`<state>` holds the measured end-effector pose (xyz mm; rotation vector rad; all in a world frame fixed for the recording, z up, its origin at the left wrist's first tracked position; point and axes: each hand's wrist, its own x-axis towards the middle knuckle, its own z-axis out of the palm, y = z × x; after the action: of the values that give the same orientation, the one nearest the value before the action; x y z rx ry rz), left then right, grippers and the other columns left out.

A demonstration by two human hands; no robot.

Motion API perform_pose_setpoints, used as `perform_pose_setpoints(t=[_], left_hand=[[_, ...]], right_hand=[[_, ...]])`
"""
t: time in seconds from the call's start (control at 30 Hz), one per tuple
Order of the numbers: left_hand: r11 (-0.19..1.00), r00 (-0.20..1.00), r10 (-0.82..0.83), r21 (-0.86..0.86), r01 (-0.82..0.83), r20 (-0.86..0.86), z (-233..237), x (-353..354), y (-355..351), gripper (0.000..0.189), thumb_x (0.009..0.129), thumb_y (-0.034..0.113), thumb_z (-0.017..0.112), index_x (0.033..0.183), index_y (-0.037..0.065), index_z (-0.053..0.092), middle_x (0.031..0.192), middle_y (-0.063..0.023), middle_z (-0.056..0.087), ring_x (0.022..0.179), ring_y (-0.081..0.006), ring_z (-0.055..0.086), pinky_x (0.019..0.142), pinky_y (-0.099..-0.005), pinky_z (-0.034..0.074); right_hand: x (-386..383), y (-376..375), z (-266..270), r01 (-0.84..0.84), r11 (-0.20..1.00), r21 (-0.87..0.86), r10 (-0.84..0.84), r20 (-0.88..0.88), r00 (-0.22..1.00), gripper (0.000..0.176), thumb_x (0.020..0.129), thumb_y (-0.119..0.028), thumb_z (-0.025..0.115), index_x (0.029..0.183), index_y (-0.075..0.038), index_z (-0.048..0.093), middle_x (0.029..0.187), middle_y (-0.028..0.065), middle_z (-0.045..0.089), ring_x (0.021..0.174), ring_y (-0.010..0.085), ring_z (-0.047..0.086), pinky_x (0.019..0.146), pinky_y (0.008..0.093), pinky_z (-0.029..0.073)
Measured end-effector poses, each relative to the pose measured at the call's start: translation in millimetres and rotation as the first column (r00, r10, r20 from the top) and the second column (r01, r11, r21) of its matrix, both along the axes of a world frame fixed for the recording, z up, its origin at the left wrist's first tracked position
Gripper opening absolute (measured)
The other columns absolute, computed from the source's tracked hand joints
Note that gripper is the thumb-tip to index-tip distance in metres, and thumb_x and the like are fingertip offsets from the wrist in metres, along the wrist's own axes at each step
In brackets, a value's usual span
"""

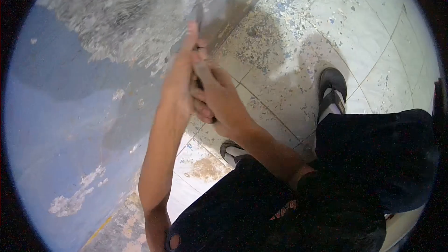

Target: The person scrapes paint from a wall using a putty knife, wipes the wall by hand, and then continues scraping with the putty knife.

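Observation:
A flat, narrow scraper (199,13) with a dark blade points up at the wall, blurred by motion. My right hand (217,94) is wrapped around its handle, most of which is hidden by the fingers. Along the blade side lies my left hand (181,72), its fingers pressed against the tool close to the right hand. The blade tip overlaps the lower edge of a stripped grey patch (126,14) on the blue painted wall (60,121).
Paint flakes (261,32) are scattered over the tiled floor (373,32). My sandalled foot (332,86) stands on the tiles at right, another foot (233,151) below my hands. Smaller bare spots (77,196) mark the wall at lower left.

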<state>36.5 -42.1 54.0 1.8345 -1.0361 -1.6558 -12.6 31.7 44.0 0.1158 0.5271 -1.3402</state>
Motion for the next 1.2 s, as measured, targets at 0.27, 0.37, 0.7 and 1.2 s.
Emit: perform_pose_setpoints(t=[0.27,0.37,0.7,1.2], left_hand=[[0.996,0.994,-0.084,0.027,0.086,-0.073,4.3,-0.8,9.7,0.055,0.075,0.063,0.057,0.087,0.01,0.053,0.07,0.0023,0.045,0.063,-0.0092,0.045,0.053,-0.0245,0.037],[0.999,0.997,-0.025,-0.031,0.022,-0.07,1.1,-3.4,-0.3,0.054,0.075,0.062,0.058,0.086,0.009,0.054,0.067,0.0016,0.045,0.057,-0.0105,0.044,0.05,-0.025,0.037],[0.999,0.999,-0.033,0.024,0.033,-0.007,3.6,-33.9,-6.3,0.05,0.078,0.059,0.056,0.08,0.009,0.052,0.064,-0.0006,0.048,0.046,-0.0105,0.045,0.04,-0.025,0.035],[0.991,0.991,-0.133,-0.022,0.134,0.025,-15.2,-38.7,-20.2,0.053,0.077,0.06,0.056,0.077,0.007,0.051,0.063,-0.0007,0.046,0.042,-0.0107,0.041,0.036,-0.0242,0.033]], right_hand=[[-10.4,9.1,3.5,-0.023,0.996,0.084,0.024,-0.005,1.0,0.029,0.092,-0.038,0.045,0.079,-0.013,0.043,0.05,-0.0059,0.032,0.033,0.0046,0.03,0.028,0.0205,0.022],[-5.1,-4.1,4.3,0.01,1.0,0.027,-0.009,-0.058,0.998,0.03,0.092,-0.039,0.046,0.08,-0.012,0.044,0.053,-0.0055,0.035,0.035,0.0048,0.032,0.029,0.0206,0.023],[-32.5,-6.6,-3.4,0.049,0.997,0.067,-0.05,0.017,0.999,0.029,0.091,-0.036,0.048,0.077,-0.012,0.044,0.051,-0.0065,0.036,0.033,0.0029,0.029,0.028,0.0188,0.023],[-39.3,-17.6,-15.7,0.036,0.995,0.094,-0.031,-0.047,0.998,0.03,0.091,-0.038,0.048,0.076,-0.013,0.044,0.051,-0.0065,0.036,0.033,0.004,0.029,0.029,0.0195,0.021]])
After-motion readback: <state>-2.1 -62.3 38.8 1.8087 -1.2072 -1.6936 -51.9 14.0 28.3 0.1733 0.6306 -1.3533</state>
